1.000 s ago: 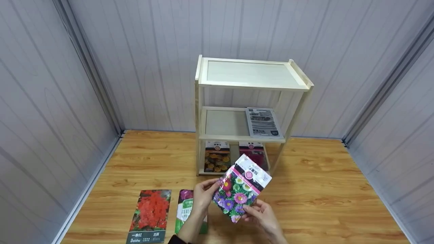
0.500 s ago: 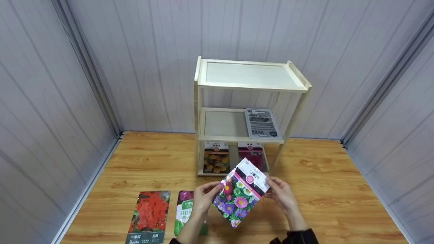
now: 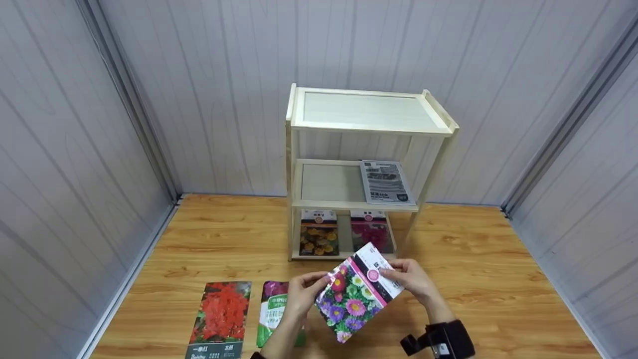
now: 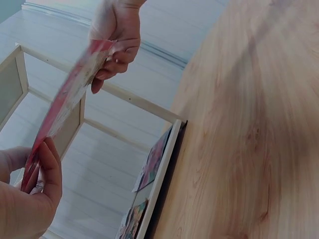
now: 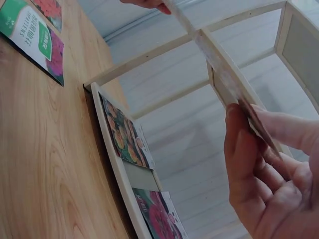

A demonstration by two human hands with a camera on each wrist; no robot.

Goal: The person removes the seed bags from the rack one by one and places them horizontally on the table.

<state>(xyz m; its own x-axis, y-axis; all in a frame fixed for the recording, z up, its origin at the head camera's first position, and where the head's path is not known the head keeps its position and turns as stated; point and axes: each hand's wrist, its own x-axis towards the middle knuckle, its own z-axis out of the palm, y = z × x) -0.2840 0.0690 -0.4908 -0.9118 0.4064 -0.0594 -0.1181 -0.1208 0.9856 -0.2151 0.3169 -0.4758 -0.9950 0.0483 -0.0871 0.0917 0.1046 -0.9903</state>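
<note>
A seed packet with pink, purple and white daisy-like flowers is held tilted above the floor, in front of the shelf. My left hand pinches its left edge between thumb and fingers. At the white printed end, my right hand grips the packet, thumb on the front and fingers behind. In the left wrist view the packet appears nearly edge-on between both hands. To the left lie a red-flower packet and a green-and-white packet, the latter partly covered by my left forearm.
A pale wooden three-tier shelf stands against the panelled wall. A grey printed packet lies on its middle tier, at the right. The bottom tier bears an orange-flower packet and a magenta-flower packet.
My right hand has shifted from the packet's lower edge up to its white end and grips there. The packet has come slightly lower and nearer, while my left hand keeps its pinch.
</note>
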